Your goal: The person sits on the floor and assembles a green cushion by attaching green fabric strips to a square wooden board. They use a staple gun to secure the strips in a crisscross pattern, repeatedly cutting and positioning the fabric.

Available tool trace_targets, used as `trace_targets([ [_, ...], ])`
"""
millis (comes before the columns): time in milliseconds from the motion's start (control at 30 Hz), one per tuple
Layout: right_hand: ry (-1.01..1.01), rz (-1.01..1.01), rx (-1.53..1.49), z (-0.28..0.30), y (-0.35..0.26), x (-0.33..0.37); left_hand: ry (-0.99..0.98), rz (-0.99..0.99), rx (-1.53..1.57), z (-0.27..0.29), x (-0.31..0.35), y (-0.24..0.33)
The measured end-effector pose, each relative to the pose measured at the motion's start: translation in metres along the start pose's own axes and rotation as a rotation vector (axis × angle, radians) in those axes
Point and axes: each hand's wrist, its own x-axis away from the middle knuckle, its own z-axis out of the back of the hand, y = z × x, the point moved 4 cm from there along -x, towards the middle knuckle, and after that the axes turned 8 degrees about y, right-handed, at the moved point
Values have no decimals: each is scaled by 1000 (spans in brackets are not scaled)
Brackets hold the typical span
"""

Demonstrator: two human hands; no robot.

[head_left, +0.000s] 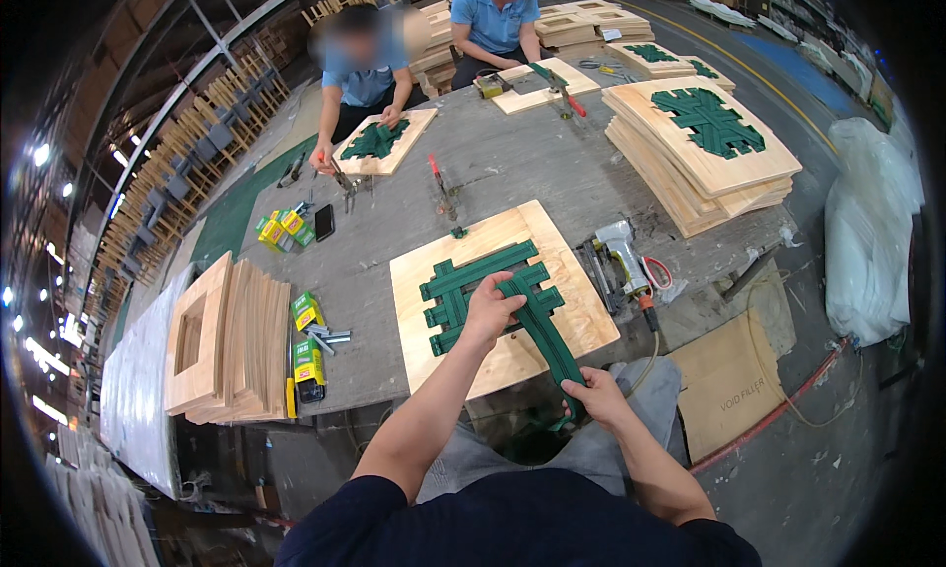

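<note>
A square plywood panel (576, 316) lies on the table in front of me, with several green elastic webbing strips (455, 289) crossing over its middle. My left hand (488, 313) is over these strips, its thumb and fingers closed on the far end of a loose green webbing strap (548, 342). That strap runs toward me past the panel's near edge. Beyond the edge my right hand (599, 398) grips its lower part, and a tail of it hangs over my lap. The opening beneath the strips is mostly hidden.
A staple gun (619, 257) with a hose lies right of the panel. Stacked wooden frames (232, 345) and staple boxes (308, 345) stand left, a phone (324, 222) farther back. Webbed panels (724, 163) are piled at the right. Two people in blue shirts (365, 79) sit across the table.
</note>
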Motion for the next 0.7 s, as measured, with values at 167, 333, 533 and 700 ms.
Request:
trace_targets([
  [167, 30, -112, 109, 0, 17, -3, -53, -255, -580, 8, -34, -23],
  [333, 65, -25, 480, 23, 34, -11, -67, -440, -945, -19, -40, -21],
  [533, 480, 638, 619, 1, -24, -4, 38, -495, -979, -9, -39, -32],
  [700, 97, -67, -234, -55, -36, -39, 4, -376, -865, -9, -43, -35],
])
